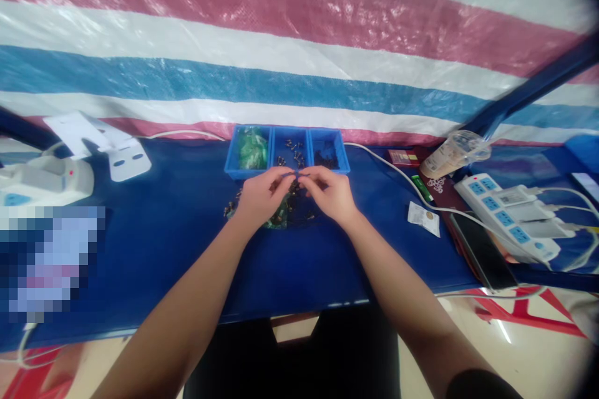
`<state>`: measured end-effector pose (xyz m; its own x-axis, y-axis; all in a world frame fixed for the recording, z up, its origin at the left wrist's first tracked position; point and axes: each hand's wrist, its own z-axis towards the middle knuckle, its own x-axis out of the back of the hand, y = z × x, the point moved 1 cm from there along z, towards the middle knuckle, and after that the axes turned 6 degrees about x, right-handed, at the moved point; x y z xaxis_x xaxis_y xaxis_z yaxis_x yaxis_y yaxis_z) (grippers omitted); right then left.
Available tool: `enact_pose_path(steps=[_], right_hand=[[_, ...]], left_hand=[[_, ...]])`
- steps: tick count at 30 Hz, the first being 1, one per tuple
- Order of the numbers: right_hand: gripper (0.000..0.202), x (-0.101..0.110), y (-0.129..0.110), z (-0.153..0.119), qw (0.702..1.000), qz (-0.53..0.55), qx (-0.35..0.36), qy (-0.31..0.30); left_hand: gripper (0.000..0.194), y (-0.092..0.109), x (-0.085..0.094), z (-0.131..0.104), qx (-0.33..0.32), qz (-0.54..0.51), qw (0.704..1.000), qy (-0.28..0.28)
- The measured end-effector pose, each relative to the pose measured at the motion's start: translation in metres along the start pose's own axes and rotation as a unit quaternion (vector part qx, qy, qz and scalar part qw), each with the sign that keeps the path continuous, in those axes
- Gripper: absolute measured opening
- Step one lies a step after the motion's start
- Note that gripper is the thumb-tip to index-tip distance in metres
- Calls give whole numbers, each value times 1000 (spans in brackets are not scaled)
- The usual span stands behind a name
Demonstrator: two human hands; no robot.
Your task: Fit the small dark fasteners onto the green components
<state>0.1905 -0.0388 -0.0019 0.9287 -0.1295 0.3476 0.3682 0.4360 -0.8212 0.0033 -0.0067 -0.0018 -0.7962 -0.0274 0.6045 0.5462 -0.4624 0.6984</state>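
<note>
The left hand [262,198] and right hand [333,193] meet before three blue plastic compartments [241,174], partly hiding their front; thumbs and fingers pinch a tiny dark piece [300,175], too blurred to identify, above half-covered small dark metallic parts [293,201] and crumpled green plastic [279,219]

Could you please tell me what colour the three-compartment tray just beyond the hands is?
The three-compartment tray is blue, as the head view shows.

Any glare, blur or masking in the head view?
Head view: glare streaks the striped sheet; small parts by the left hand and right hand look too soft to identify; pixel blocks mask a patch at lower left; the picture's right corners darken.
</note>
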Motion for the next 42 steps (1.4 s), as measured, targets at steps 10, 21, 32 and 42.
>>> enact_pose_path(steps=[10,21,32,42], right_hand=[[20,2,-5,0,1000,1,7,0],[23,1,-2,0,999,-36,11,15],[20,1,-2,1,999,24,-15,19],[26,1,1,1,1000,-13,-11,23]], left_hand=[[26,0,0,-1,-5,3,1000,8],[26,0,0,0,-15,9,1000,13],[29,-2,-2,0,-12,10,1000,7],[27,1,0,1,-18,14,1000,10]])
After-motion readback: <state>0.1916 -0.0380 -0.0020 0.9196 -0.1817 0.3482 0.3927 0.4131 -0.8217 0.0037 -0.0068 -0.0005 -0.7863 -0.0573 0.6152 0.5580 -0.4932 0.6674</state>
